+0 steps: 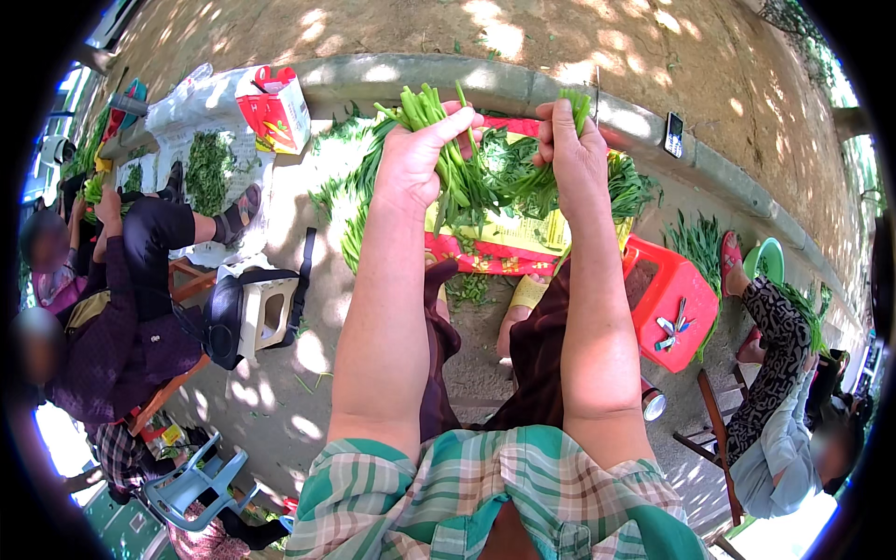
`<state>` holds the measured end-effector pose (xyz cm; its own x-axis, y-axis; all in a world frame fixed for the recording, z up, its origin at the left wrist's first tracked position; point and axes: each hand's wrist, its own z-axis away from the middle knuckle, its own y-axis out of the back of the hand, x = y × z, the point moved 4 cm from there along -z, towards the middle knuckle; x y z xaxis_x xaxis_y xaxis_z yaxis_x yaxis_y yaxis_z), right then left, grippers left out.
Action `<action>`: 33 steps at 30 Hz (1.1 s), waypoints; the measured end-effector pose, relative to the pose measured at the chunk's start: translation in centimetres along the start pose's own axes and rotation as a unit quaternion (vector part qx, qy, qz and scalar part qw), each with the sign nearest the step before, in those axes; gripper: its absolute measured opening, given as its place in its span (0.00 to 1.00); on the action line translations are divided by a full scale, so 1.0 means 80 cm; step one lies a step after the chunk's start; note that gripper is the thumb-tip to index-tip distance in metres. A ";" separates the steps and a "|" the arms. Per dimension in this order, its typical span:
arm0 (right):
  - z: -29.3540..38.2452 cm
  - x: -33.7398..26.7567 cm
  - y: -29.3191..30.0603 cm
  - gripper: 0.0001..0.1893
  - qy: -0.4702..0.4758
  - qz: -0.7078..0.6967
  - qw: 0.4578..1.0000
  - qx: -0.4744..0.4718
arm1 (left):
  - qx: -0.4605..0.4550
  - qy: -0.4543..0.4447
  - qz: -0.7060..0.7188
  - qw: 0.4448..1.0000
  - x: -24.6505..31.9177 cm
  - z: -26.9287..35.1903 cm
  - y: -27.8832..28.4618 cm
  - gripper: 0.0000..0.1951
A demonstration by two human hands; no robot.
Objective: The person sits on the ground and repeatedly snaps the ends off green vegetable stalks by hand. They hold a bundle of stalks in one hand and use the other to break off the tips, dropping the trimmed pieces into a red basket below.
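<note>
My left hand (423,143) is closed around a thick bunch of leafy green stems (458,178), with the pale stem ends sticking up past the thumb. A smaller bundle of greens (542,178) is pinched in my right hand (570,143), its cut ends showing above the fingers and its leaves hanging down to the left. Both hands are raised over a red and yellow printed sheet (521,234) on the ground. More loose greens (619,185) lie on that sheet, and a long heap of stems (364,189) lies to its left.
An upturned-looking red plastic stool (682,301) with keys (673,325) stands at right. A phone (673,134) rests on the concrete curb (490,77). A shopping bag (274,112), cream step stool (269,318) and blue chair (199,483) are at left. Seated people work on both sides.
</note>
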<state>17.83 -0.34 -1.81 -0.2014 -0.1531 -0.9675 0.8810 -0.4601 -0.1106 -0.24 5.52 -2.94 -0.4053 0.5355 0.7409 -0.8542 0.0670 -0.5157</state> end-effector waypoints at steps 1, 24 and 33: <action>0.000 0.001 0.000 0.17 -0.022 0.009 1.000 -0.008 | -0.004 0.003 0.007 1.000 0.000 -0.001 0.003 0.19; 0.020 0.009 -0.024 0.16 -0.096 0.157 0.972 -0.147 | 0.076 0.014 0.022 0.997 0.002 -0.005 0.023 0.14; 0.023 0.010 -0.025 0.15 -0.090 0.219 0.953 -0.186 | 0.093 -0.010 0.041 0.995 0.008 -0.004 0.033 0.16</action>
<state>15.15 -1.17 -1.95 0.1808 -0.4224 -0.8882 0.9815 0.0202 0.1902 -2.66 6.34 -3.98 -0.4814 0.5154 0.7090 -0.8626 -0.1351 -0.4875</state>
